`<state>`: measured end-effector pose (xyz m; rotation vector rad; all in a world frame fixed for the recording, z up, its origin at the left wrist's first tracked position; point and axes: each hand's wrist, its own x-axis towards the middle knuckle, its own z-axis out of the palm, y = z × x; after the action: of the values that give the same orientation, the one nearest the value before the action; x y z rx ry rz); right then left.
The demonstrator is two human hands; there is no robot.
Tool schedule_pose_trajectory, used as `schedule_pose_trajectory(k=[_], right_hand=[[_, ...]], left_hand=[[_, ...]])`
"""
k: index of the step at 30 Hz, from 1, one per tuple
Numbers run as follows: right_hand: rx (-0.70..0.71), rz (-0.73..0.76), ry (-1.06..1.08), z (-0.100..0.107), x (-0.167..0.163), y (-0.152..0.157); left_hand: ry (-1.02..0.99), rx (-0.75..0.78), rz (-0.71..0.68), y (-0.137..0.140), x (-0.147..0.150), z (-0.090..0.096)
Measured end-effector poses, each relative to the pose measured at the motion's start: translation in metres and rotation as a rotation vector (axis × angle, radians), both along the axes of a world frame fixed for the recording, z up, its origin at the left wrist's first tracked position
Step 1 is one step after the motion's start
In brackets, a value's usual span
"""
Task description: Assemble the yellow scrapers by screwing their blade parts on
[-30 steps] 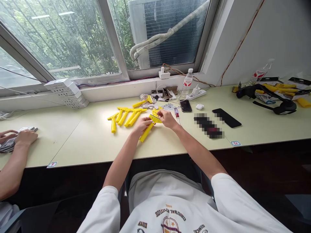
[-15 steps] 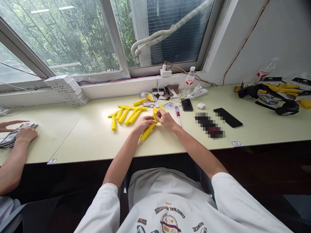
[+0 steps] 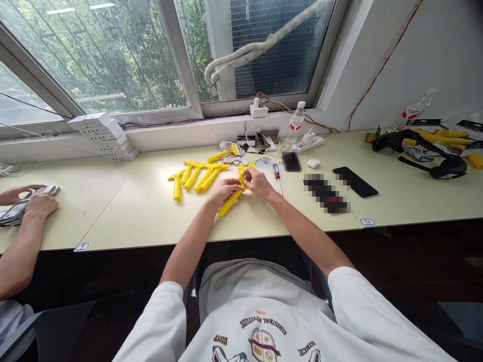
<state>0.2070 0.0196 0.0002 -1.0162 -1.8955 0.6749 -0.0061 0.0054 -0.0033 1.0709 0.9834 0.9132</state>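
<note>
My left hand point(image 3: 224, 190) is closed around a yellow scraper point(image 3: 229, 203) with a thick handle, which slants down toward the table's front edge. At the scraper's head, the fingers of my right hand point(image 3: 258, 184) are pinched together; whatever small thing they may hold is hidden. Left of my hands lie several yellow scraper handles point(image 3: 191, 176) in a loose row. Behind them another scraper point(image 3: 225, 152) rests on a pale glove point(image 3: 237, 160). A screwdriver point(image 3: 277, 177) with a red and purple handle lies right of my right hand.
Farther back stand a water bottle point(image 3: 295, 124) and a power strip point(image 3: 310, 143). An earbud case point(image 3: 313, 163) and a black flat pad point(image 3: 355, 182) lie to the right. At far left, a co-worker's hand point(image 3: 42, 205) rests on a stack of grey pieces point(image 3: 15, 211).
The view has shifted very slightly. My hands stay at the scraper's head with almost the same grip, and the objects on the table lie as before.
</note>
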Motion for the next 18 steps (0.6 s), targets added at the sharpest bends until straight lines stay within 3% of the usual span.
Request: schedule_pose_trajectory(k=[12, 18], right_hand=[[-0.105, -0.081, 0.032, -0.0010, 0.0059, 0.0084], [0.027, -0.071, -0.127, 0.0013, 0.0062, 0.0076]], left_hand=[[0.035, -0.029, -0.030, -0.0043, 0.0007, 0.0067], [0.040, -0.019, -0.012, -0.0040, 0.0023, 0.0053]])
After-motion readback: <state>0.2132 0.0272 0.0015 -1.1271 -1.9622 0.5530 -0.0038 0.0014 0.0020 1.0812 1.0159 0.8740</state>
